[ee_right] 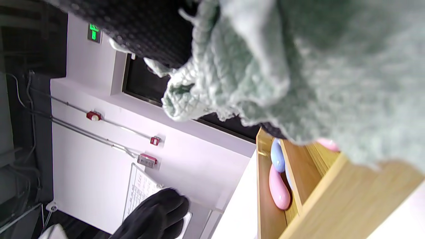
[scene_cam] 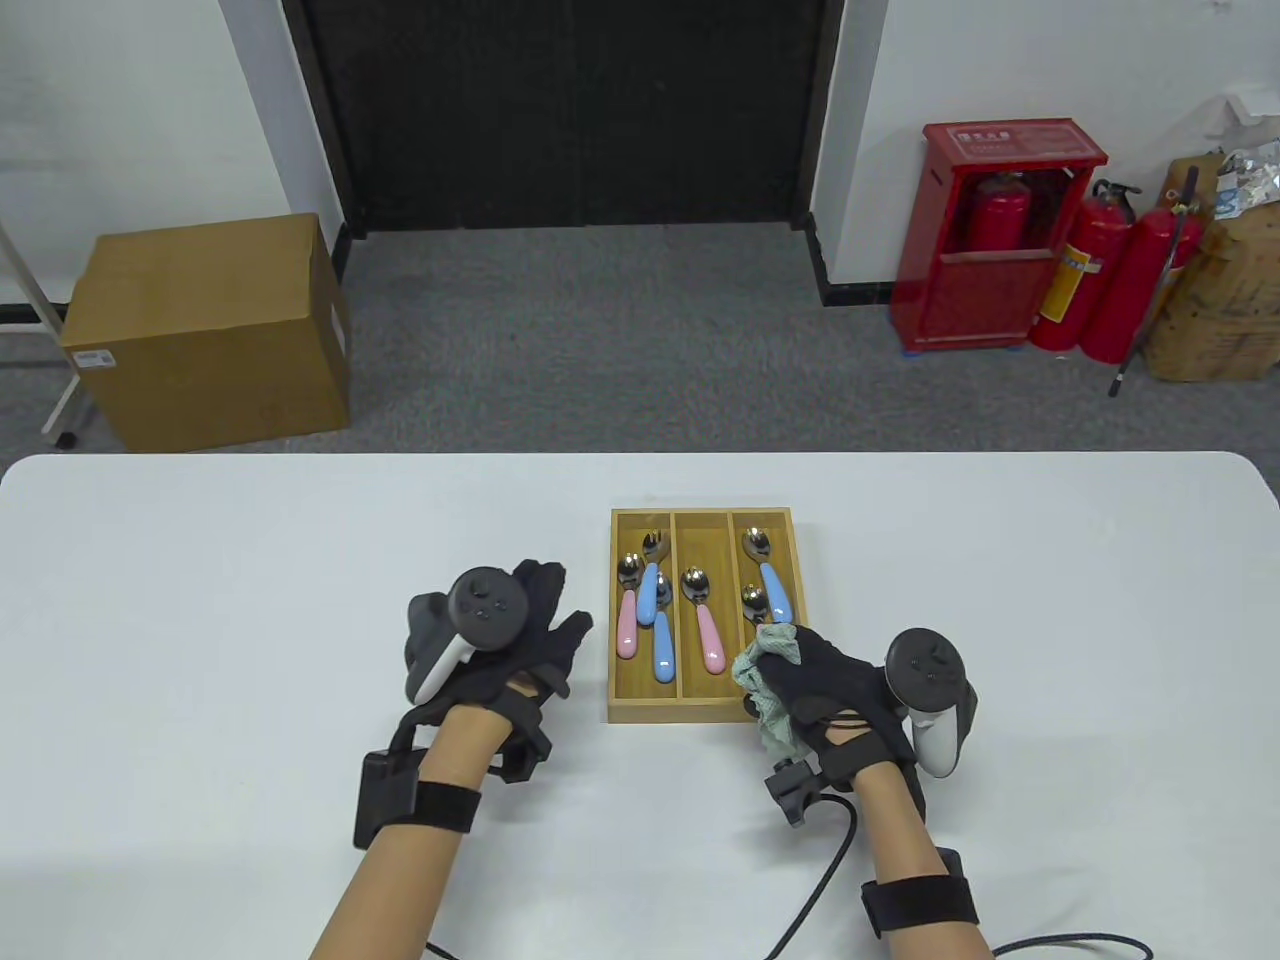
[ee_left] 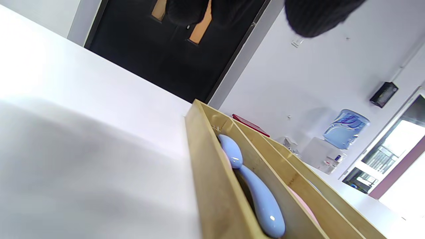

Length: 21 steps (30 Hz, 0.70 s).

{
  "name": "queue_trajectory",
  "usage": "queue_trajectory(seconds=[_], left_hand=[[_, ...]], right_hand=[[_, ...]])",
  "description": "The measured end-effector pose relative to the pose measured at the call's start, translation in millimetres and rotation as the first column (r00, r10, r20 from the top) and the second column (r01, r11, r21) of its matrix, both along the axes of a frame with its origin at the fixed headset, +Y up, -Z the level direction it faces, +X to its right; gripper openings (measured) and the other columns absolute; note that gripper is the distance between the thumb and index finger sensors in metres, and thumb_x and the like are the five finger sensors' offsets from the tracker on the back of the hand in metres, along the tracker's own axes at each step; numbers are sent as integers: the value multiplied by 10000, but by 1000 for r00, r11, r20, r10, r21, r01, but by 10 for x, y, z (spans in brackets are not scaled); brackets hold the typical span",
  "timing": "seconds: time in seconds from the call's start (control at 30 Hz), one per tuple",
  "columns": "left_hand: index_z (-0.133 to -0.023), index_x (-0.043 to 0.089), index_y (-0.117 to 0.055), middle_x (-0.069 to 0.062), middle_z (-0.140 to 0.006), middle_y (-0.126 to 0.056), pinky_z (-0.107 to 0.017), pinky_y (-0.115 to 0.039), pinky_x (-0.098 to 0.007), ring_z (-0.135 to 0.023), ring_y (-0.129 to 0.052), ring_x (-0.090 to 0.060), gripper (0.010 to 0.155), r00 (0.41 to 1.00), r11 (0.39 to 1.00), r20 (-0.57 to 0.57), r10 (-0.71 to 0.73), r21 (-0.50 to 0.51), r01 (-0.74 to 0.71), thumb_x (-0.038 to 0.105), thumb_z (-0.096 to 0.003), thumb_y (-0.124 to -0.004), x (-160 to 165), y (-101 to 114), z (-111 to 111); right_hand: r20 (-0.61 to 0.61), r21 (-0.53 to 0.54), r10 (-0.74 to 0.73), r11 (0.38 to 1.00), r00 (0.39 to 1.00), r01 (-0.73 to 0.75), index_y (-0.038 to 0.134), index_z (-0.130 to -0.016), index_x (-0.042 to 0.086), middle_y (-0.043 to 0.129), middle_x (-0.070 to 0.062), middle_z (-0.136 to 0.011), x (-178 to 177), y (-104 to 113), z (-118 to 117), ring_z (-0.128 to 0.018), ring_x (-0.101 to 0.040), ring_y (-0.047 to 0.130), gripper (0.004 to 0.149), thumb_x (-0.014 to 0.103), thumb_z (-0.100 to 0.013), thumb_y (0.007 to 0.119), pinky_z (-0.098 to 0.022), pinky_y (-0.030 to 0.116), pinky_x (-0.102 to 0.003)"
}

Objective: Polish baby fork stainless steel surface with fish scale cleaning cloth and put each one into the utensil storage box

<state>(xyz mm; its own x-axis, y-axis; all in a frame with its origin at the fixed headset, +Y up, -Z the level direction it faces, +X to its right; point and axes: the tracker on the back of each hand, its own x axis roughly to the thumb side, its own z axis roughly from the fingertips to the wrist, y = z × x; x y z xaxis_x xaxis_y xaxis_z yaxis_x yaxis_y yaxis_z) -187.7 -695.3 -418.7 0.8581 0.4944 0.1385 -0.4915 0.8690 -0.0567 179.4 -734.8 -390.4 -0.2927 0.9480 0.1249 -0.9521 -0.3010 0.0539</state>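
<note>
Your right hand (scene_cam: 850,690) clutches the cleaning cloth (scene_cam: 770,690) over the storage box's (scene_cam: 700,712) near right corner | your left hand (scene_cam: 500,640) rests on the surface (scene_cam: 200,600) left of the box, fingers relaxed, holding nothing | baby forks (scene_cam: 660,640) lie in the compartments

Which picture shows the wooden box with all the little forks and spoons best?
The table view: the whole utensil storage box shows from above, all three compartments. The left wrist view catches only slanted walls, and the right wrist view just a corner under the cloth.
</note>
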Motion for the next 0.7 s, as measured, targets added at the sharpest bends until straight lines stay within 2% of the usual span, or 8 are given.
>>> queue_trajectory(seconds=[0.2, 0.33, 0.37, 0.43, 0.53, 0.7], left_hand=[[-1158, 288, -400, -24, -1279, -338, -683, -132, -692, -1151, -192, -493, 811, 998, 1000, 60, 9, 8, -9, 719, -511, -633, -350, -78, 458], [-1161, 276, -410, -38, -1280, -346, -670, -123, -709, -1157, -196, -488, 830, 996, 994, 73, 59, 88, -66, 739, -507, -628, -427, -366, 693], [-1154, 256, -435, -59, -1268, -368, -657, -122, -704, -1142, -230, -493, 825, 993, 996, 108, 44, 77, -53, 730, -508, -632, -436, -410, 689], [-1156, 269, -414, -49, -1272, -350, -664, -114, -702, -1156, -203, -474, 829, 996, 998, 88, -17, 55, 13, 741, -507, -621, -481, -433, 730], [-1152, 260, -423, -57, -1264, -365, -672, -113, -692, -1161, -221, -455, 824, 996, 995, 84, 31, 90, -39, 731, -506, -624, -501, -415, 744], [-1147, 251, -438, -69, -1255, -386, -676, -119, -681, -1155, -262, -448, 813, 993, 995, 120, 6, 94, -17, 722, -511, -622, -419, -423, 784]], right_hand=[[-58, 12, 90, 996, 994, -89, 606, -895, -7, 931, -233, -677, -228, 10, 23, -424, -382, 1035, 594, 298, -438, 831, -303, 815, -546], [-121, 10, 152, 988, 981, -152, 499, -874, 1, 871, -238, -709, -381, 32, 42, -465, -414, 1005, 618, 319, -448, 815, -331, 790, -566], [-140, 18, 175, 985, 975, -174, 499, -857, 11, 864, -237, -707, -422, 48, 56, -463, -422, 1001, 597, 322, -451, 806, -331, 786, -571], [-177, 21, 211, 977, 961, -211, 510, -851, 32, 854, -240, -723, -493, 80, 76, -483, -435, 988, 556, 312, -461, 789, -346, 773, -583], [-239, 34, 263, 964, 935, -263, 528, -862, 70, 801, -245, -796, -640, 128, 126, -583, -477, 922, 505, 286, -471, 765, -408, 720, -619], [-232, 57, 321, 947, 918, -316, 701, -820, 89, 796, -234, -859, -870, 164, 228, -684, -545, 843, 458, 236, -411, 845, -472, 651, -678]])
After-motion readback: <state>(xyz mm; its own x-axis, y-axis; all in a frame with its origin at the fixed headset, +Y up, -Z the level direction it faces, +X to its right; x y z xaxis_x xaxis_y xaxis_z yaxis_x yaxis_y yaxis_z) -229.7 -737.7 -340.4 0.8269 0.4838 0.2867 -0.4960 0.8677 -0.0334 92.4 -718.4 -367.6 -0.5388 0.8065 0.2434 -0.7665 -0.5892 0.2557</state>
